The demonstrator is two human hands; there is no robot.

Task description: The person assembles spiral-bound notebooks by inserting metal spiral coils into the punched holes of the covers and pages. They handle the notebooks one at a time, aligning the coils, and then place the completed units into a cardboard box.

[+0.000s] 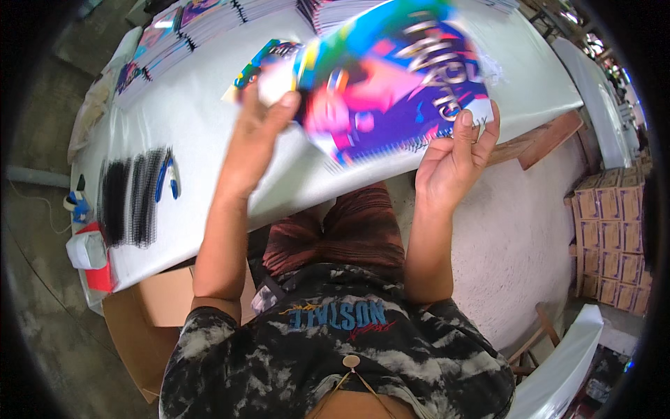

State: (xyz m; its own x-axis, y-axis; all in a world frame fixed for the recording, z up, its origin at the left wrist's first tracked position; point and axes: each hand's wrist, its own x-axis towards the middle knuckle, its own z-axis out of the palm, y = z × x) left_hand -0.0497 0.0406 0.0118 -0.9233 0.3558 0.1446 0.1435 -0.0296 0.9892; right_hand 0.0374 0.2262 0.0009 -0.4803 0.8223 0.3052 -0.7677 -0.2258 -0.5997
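A colourful notebook point(391, 91) with a blue, purple and pink printed cover is held tilted above the table, blurred by motion. A row of punched holes or binding shows along its lower edge. My left hand point(258, 136) is closed on the left side of the notebook, thumb on top. At its lower right corner, my right hand point(450, 164) pinches the cover between thumb and fingers. Behind my left hand, another colourful cover point(266, 57) lies on the white table point(209, 160), partly hidden.
Black spiral binding coils point(129, 199) lie at the left, beside blue pen-like tools point(167, 178). Stacks of spiral-bound notebooks point(188, 31) and another stack point(342, 14) stand at the back. An open cardboard box point(150, 342) sits below the table's left edge; stacked cartons point(607, 230) stand right.
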